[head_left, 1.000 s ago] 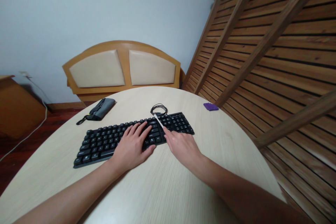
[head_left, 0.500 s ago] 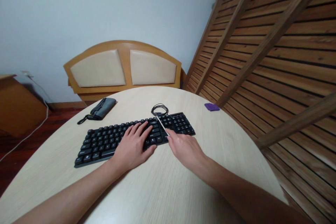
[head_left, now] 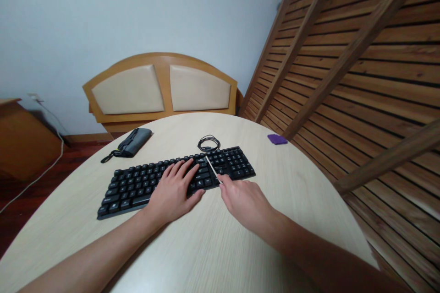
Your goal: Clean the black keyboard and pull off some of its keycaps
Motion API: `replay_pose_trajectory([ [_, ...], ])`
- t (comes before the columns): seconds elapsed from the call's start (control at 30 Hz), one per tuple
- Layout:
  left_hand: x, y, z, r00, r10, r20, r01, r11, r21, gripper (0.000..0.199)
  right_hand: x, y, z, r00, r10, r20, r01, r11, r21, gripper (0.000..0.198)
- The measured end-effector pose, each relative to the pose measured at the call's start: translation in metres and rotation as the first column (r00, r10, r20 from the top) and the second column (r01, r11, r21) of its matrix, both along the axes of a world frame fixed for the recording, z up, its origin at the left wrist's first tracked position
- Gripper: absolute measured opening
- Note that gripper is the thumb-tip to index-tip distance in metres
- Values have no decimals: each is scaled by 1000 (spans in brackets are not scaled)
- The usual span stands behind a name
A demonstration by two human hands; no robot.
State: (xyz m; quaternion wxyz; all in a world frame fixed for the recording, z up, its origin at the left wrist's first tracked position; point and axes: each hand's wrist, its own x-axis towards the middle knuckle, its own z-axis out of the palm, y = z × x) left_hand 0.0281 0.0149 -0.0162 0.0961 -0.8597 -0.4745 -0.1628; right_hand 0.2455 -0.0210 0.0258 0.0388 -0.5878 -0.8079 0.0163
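A black keyboard (head_left: 137,187) lies at a slant on the pale table. My left hand (head_left: 173,190) rests flat over its middle keys, fingers spread and holding nothing, with the thumb on the near edge. Between the thumb and fingers of my right hand (head_left: 244,199) is a thin white stick (head_left: 212,167), pinched near its lower end. The stick points away from me over the keys left of the number pad; whether its tip touches them I cannot tell. Behind the keyboard sits its coiled black cable (head_left: 209,143).
On the round table (head_left: 295,219), a grey pouch (head_left: 136,143) with a black strap lies at the far left. A small purple cloth-like piece (head_left: 277,139) is near the right edge. Beyond stand a padded headboard (head_left: 161,84) and a leaning wooden slatted frame (head_left: 343,78).
My right hand has drawn slightly back toward me, and the stick's tip has moved from the keyboard's far edge down over the keys. My left hand stays in place.
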Motion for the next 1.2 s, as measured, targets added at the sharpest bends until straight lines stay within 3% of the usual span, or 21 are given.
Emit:
replay_pose_trajectory([
  [0.5, -1, 0, -1, 999, -15, 36, 15, 1000, 5, 65, 0, -22, 19, 997, 32, 73, -23, 993, -114, 29],
  [0.77, 0, 0, 0, 1000, -13, 18, 13, 1000, 0, 65, 0, -36, 16, 987, 72, 146, -61, 995, -78, 30],
  [1.2, 0, 0, 0, 999, -12, 33, 12, 1000, -7, 65, -3, -57, 16, 971, 80, 225, -55, 991, -118, 37],
])
